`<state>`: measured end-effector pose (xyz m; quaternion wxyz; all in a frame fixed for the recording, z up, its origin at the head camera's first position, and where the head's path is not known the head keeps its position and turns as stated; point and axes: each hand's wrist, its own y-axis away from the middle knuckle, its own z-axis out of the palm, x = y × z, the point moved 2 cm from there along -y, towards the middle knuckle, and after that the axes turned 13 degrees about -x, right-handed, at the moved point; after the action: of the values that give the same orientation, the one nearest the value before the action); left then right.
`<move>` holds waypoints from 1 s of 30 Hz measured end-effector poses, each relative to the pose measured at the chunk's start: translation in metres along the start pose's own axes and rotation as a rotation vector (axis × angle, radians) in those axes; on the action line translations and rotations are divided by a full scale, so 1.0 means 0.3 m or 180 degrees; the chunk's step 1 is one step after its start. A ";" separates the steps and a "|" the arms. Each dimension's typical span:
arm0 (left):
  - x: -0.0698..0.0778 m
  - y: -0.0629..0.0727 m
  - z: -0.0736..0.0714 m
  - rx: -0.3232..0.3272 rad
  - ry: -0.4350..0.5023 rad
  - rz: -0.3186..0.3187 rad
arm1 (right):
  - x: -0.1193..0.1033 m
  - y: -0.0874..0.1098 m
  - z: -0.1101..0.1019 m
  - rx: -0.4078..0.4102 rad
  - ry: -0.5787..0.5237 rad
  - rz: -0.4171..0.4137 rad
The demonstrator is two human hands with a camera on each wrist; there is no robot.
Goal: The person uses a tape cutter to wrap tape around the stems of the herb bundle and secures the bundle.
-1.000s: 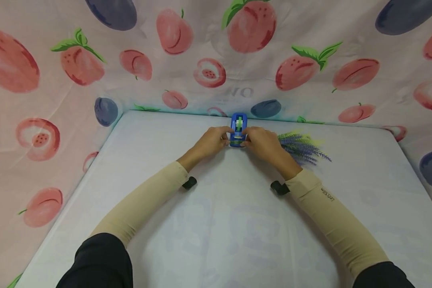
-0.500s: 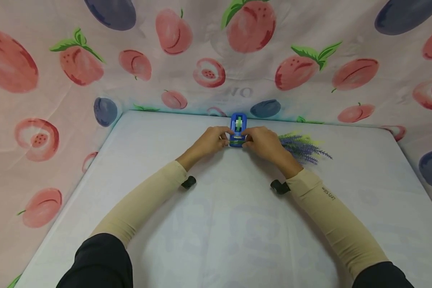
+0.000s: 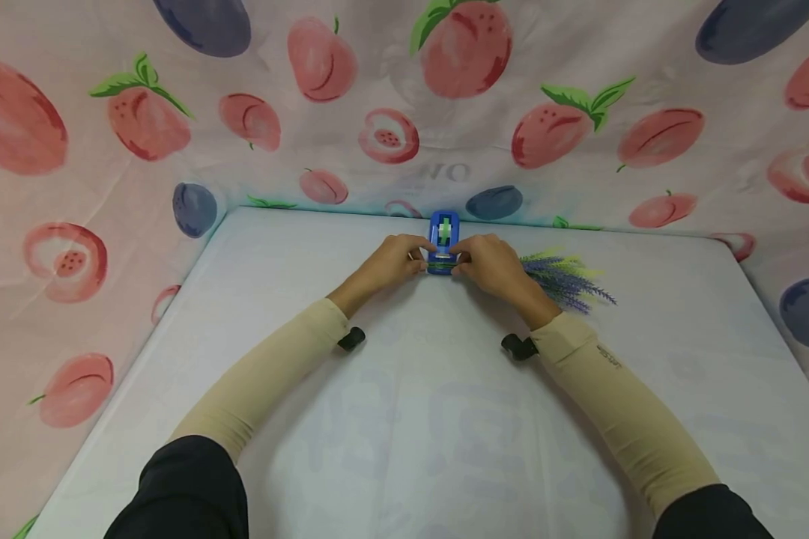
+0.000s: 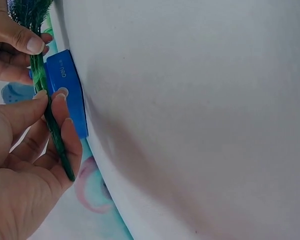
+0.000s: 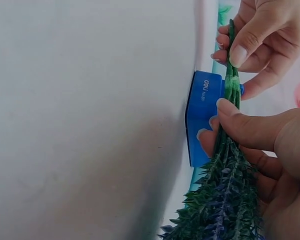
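Note:
A bunch of artificial lavender (image 3: 569,281) lies across both hands, its purple flower heads pointing right. My left hand (image 3: 398,258) pinches the lower green stems (image 4: 55,130) between thumb and fingers. Closer to the flowers, my right hand (image 3: 495,266) grips the same stems with thumb and fingertips. Between the two hands, a band of light green tape (image 5: 232,82) wraps the stems. Directly behind them stands a blue tape dispenser (image 3: 444,228) with a green roll hub, marked "deli" in the right wrist view. The fingertips of both hands are right at its near end.
The white table (image 3: 404,419) ends just behind the dispenser, against a peach-print cloth (image 3: 391,67) hanging at the back and left. Black wrist cameras (image 3: 352,339) stick out below both beige sleeves (image 3: 270,367).
The head view has shifted slightly left. Both hands keep their hold on the stems, and the flower tips have dipped a little toward me.

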<state>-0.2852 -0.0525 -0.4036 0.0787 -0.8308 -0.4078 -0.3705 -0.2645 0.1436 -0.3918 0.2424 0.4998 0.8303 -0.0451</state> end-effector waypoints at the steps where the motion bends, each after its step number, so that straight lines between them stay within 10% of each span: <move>1: 0.000 0.000 0.000 0.0001 -0.0001 -0.0006 | 0.001 -0.003 0.000 0.0006 -0.0008 0.0006; 30: 0.005 -0.008 0.006 -0.0078 -0.0048 -0.0112 | 0.015 -0.006 0.017 0.0217 -0.0250 -0.0013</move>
<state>-0.2854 -0.0490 -0.4044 0.0589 -0.8272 -0.4183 -0.3706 -0.2660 0.1447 -0.3986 0.2575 0.5039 0.8191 -0.0935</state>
